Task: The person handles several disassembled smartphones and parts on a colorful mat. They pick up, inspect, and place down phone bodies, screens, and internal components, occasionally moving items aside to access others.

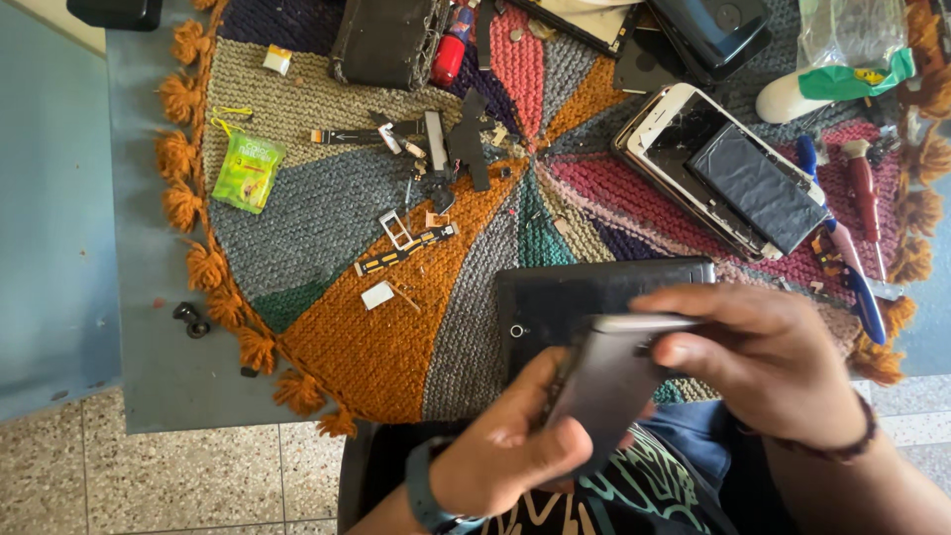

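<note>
While the grey phone body (606,381) is held tilted above the near edge of the mat, it is gripped from both sides: the left hand (515,446) is closed around its lower end, thumb laid across the back, and the right hand (763,362) is curled over its upper end, fingertips (684,349) pressed at the top edge. Both sets of fingers are narrow and clamped on the phone; nothing else is held.

Just behind it, a black tablet-like slab (594,297) is seen lying flat on the knitted round mat (396,337), apparently apart from the phone, though contact cannot be ruled out where the hands cover it.

Handling judgement: the body is likely light, thin and stiff, with a smooth back that could be slippery. Any glass face is probably fragile, so twisting is best avoided. Hold is best taken along the long side edges, not on the flat faces or corners.

Elsewhere on the mat: an opened white phone (723,168) with a dark battery exposed, a blue-handled screwdriver (842,263), a red-handled screwdriver (864,193), a flex strip (406,250), a small metal tray frame (396,228) and a green sachet (248,170). Small loose parts are scattered near the centre.
</note>
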